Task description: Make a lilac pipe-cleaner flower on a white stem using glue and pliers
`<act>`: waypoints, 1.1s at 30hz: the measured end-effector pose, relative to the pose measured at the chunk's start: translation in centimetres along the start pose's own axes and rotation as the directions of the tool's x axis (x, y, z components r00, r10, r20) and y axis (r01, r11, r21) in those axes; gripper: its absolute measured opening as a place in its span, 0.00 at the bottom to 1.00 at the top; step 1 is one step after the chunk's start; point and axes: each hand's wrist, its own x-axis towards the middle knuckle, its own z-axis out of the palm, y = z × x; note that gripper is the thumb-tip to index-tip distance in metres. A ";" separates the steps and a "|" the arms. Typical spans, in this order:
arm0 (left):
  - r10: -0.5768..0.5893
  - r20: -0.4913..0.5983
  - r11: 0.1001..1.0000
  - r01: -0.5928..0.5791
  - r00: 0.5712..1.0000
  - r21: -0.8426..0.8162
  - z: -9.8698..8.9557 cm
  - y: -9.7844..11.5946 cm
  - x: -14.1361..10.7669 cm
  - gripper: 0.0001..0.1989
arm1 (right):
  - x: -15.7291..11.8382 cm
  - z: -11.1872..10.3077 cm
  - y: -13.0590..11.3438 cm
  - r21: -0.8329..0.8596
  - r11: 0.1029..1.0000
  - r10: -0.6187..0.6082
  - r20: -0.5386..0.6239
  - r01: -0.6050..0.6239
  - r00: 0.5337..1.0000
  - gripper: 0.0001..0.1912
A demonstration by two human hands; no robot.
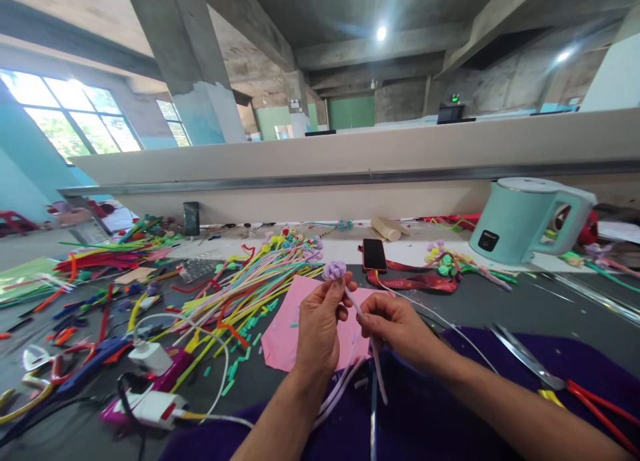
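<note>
A small lilac pipe-cleaner flower (pixel 334 270) is held upright, slightly tilted, in front of me. My left hand (pixel 323 317) pinches it just below its fluffy head. Lower down, my right hand (pixel 393 324) has its thumb and fingertips closed on the pale lilac stem (pixel 379 374), whose end hangs free below. Behind both hands lies a pink sheet (pixel 283 334) with small clippings on it. A dark purple cloth (pixel 425 414) is spread below my right forearm.
A mint-green kettle (pixel 515 221) stands at the back right, red-handled scissors (pixel 545 374) nearer. A phone (pixel 375 255) with a red lanyard lies behind my hands. Left are several pipe-cleaner flowers (pixel 260 274), a purple power strip (pixel 170 371) with cables, and pliers (pixel 65 364).
</note>
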 end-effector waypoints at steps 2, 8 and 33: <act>0.014 -0.014 1.000 -0.014 1.000 -0.005 0.1 0.0 -0.1 0.08 | 0.0 0.1 0.0 0.009 1.000 -0.002 0.010 0.002 1.000 0.08; 0.016 -0.034 0.998 -0.018 0.999 -0.060 0.3 -0.1 -0.3 0.07 | -0.1 0.2 -0.1 -0.006 1.000 -0.015 0.022 0.015 1.000 0.08; -0.063 0.075 0.997 0.066 0.995 -0.047 0.0 -0.8 -0.4 0.14 | 0.1 -0.4 0.0 0.198 0.977 0.068 0.072 -0.081 0.995 0.12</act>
